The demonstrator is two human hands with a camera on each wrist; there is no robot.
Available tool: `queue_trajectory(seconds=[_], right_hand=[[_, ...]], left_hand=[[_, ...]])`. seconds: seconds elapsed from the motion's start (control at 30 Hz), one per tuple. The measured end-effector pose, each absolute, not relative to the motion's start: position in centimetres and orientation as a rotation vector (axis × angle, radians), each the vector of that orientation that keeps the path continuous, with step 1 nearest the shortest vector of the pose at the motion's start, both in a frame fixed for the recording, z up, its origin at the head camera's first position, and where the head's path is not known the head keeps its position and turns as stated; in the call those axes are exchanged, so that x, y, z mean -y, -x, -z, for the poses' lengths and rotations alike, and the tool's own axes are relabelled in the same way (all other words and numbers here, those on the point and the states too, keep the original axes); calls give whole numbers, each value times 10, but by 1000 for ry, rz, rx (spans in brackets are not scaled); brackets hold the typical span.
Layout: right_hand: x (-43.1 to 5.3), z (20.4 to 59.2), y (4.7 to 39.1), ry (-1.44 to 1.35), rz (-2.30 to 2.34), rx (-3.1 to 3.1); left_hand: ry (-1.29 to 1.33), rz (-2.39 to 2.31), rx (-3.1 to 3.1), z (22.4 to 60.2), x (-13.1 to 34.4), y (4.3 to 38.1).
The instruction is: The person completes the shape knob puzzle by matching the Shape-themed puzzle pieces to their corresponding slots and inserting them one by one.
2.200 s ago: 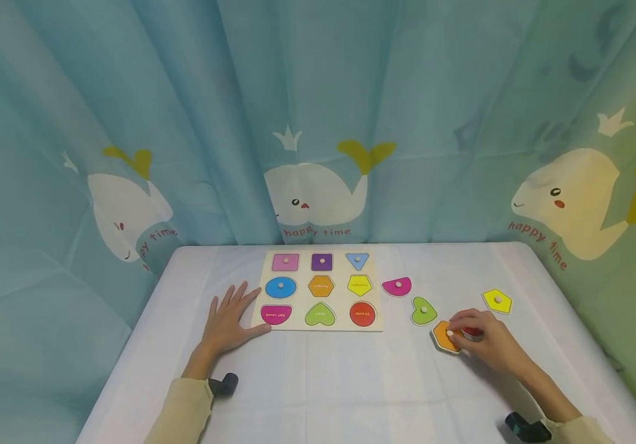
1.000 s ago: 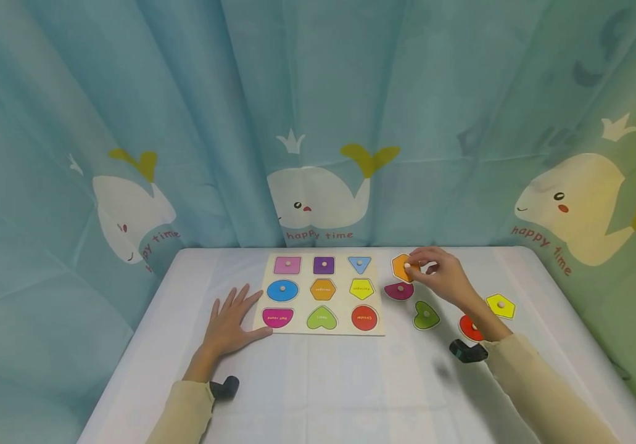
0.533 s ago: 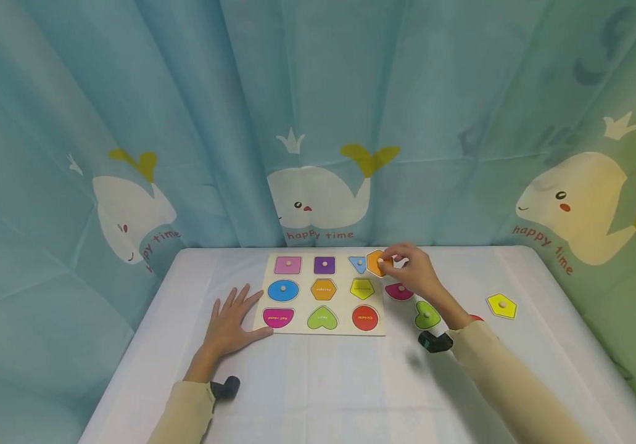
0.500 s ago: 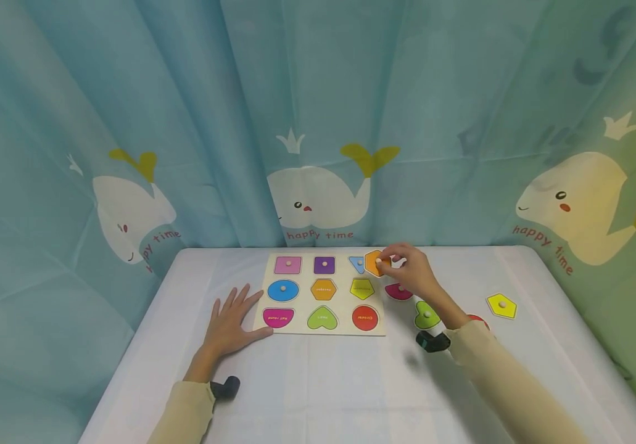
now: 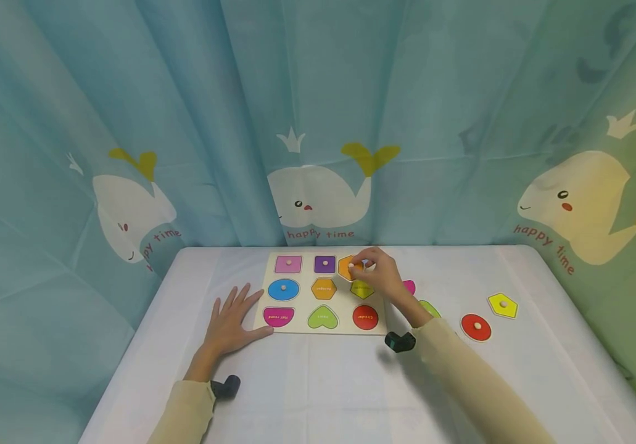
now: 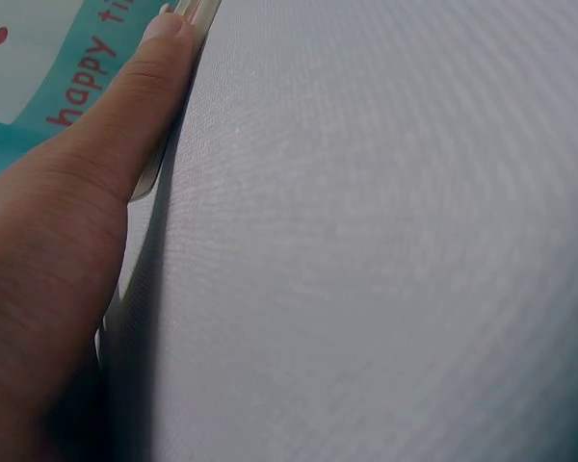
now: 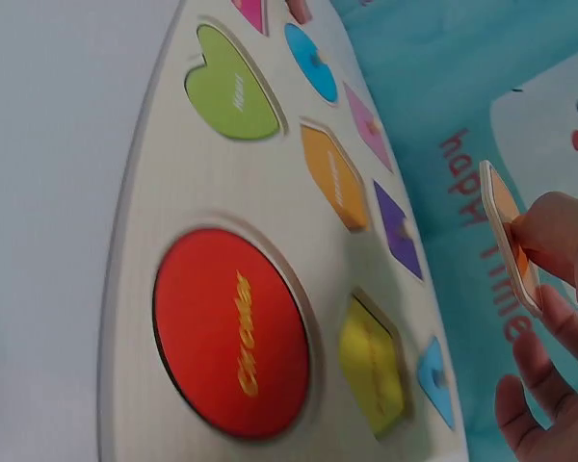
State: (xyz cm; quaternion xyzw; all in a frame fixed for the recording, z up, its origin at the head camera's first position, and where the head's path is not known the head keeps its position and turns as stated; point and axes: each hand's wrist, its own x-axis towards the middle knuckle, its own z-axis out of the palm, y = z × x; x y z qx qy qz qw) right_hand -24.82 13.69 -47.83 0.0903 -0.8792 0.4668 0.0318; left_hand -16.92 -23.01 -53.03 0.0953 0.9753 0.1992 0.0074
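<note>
In the head view my right hand (image 5: 381,274) pinches the knob of an orange hexagon puzzle piece (image 5: 344,269) above the far right part of the puzzle board (image 5: 345,319). The right wrist view shows that piece (image 7: 499,217) tilted and raised off the board. The board's orange hexagon recess (image 5: 324,288) is uncovered, with printed lettering. My left hand (image 5: 231,324) lies spread at the board's left side, fingertips and thumb at its edge; in the left wrist view the thumb (image 6: 125,115) reaches along that edge. The blue triangle piece (image 7: 433,380) is covered by my right hand in the head view.
Knobbed pieces sit in the board: pink rectangle (image 5: 288,266), purple square (image 5: 325,267), blue oval (image 5: 283,293). Loose on the table to the right are a magenta half round (image 5: 409,287) and a green heart (image 5: 430,308), both partly hidden, a red circle (image 5: 475,332) and a yellow pentagon (image 5: 502,310).
My right hand has taken the orange hexagon piece off the table at right and carried it up and leftward over the board. The left hand keeps its place.
</note>
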Motion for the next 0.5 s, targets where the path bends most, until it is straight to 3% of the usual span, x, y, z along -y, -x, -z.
queue_trajectory(seconds=[0.5], right_hand=[[-96, 505, 247, -263, -1497, 2703]], left_hand=[[-298, -614, -3059, 532, 230, 171]])
